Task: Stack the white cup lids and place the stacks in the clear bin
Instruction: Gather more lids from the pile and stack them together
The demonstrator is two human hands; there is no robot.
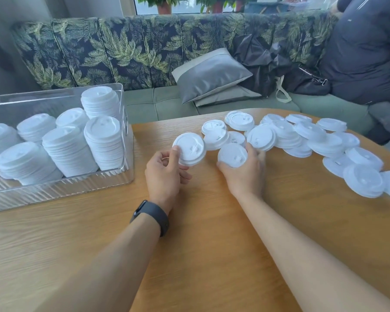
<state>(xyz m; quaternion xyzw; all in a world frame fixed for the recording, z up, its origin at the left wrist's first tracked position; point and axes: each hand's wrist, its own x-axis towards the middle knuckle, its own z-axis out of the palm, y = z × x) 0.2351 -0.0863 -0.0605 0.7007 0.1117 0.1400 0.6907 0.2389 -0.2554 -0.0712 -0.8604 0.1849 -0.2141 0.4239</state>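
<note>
Lids (pixel 189 149) in both hands (pixel 164 174)

1. You've got a wood-grain counter (pixel 212 233), rounded at the far edge.
2. Behind it, a bench sofa (pixel 133 52): green seat, dark leaf-print back.
3. Grey cushion (pixel 212 75) leaning on the sofa back, a flatter one under it.
4. Black bag (pixel 306 79) and crumpled dark cloth right of the cushion.
5. Another person in dark clothes (pixel 365 52) sits far right.
6. Potted plants (pixel 164 3) at the window up top.
</note>
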